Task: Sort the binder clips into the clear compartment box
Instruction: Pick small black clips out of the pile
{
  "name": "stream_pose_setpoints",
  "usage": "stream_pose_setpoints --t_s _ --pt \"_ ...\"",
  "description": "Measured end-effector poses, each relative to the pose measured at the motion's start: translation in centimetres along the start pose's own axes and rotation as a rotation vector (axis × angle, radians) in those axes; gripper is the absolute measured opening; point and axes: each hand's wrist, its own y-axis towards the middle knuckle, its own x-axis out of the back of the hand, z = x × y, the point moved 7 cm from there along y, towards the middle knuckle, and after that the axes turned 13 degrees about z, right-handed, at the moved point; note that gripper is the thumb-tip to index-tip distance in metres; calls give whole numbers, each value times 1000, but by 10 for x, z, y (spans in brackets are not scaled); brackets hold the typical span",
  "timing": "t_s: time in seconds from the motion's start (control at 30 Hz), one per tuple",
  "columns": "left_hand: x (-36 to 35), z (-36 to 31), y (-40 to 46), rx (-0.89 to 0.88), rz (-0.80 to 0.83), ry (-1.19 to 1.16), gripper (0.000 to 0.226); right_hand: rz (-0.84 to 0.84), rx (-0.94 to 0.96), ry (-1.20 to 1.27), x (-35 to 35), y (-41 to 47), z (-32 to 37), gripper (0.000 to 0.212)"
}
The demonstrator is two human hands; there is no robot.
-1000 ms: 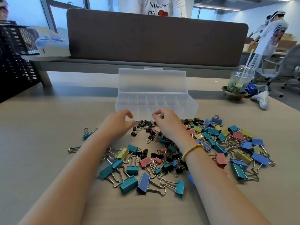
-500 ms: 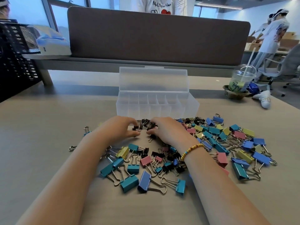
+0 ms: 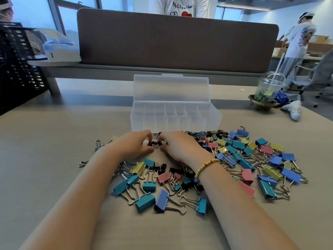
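I see my left hand [image 3: 134,145] and right hand [image 3: 177,147] meeting just in front of the clear compartment box [image 3: 175,116], both sets of fingers curled around small black binder clips [image 3: 156,143]. The box stands open on the counter [image 3: 54,150], its compartments bare, with coloured binder clips [image 3: 248,159] scattered beside and under my wrists

Compartment box [image 3: 175,116] stands mid-surface [image 3: 45,150], binder clips [image 3: 234,159] spread before it, cup [image 3: 268,91] at the far right edge.
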Motion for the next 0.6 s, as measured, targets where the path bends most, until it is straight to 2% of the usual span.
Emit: stream_pose_setpoints --t_s 0.3,0.47,0.6 --pt "-8 -6 7 -2 33 79 22 -20 -29 -63 1 0 -5 25" --pt "-7 -13 11 24 10 150 26 -18 -36 -64 0 1 -6 24" --pt "-3 -3 12 52 -50 49 15 -44 -45 12 1 2 -10 25"
